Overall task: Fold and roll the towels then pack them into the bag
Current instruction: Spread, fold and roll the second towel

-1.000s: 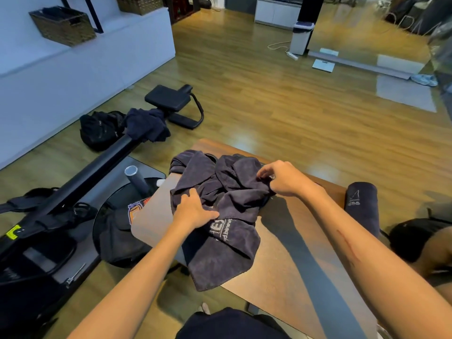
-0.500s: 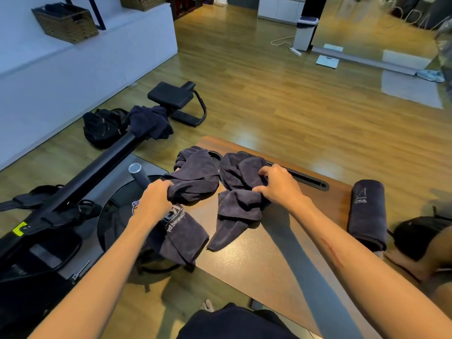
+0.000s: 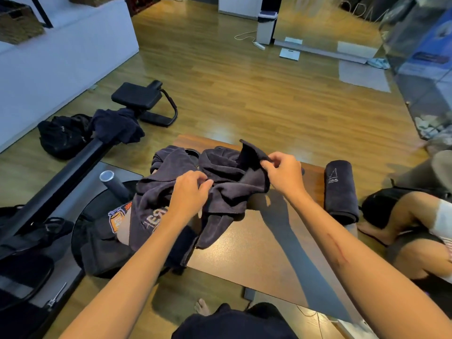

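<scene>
Low wooden worktop (image 3: 256, 250), smooth brown top w/ slight sheen, rectangular, sits on plank-pattern wood floor (image 3: 244, 94). Crumpled dark grey towels (image 3: 227, 182), soft terry nap, heaped at worktop's far-left corner; part w/ pale printed lettering hangs over the left edge. Left hand (image 3: 189, 194) on middle of the heap, fingers curled, gripping a fold of cloth. Right hand (image 3: 285, 173) raised slightly at heap's right side, thumb + fingers pinching a towel corner that stands up in a stiff point. Rolled towel (image 3: 341, 192), same dark fabric, tight cylinder w/ small pale logo at far end, lies at worktop's right edge, apart from the heap. Black bag (image 3: 62, 134), soft & slumped, on floor far left, near a black padded exercise machine (image 3: 139, 96) w/ dark cloth draped on its rail. Woven basket (image 3: 19, 23) on the white ledge, far left.
</scene>
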